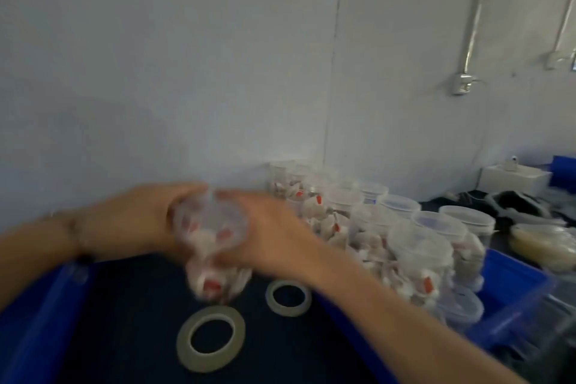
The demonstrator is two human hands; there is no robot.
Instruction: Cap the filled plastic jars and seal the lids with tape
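A: Status? 
B: Blurry. Left hand [134, 221] and right hand [268, 237] both grasp one filled jar [215, 246], lifted over the dark surface [124, 305], tape rolls [210, 338] just near of it. 
A: Tip? 
B: Hold it level and steady the body; lid unclear.

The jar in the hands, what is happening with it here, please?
A person holds one filled plastic jar between the left hand and the right hand, above the dark table. The picture is blurred, so I cannot tell whether its lid is on. Two tape rolls lie flat on the table below, untouched. To the right stand more filled jars, several with lids on, some beside a blue bin.
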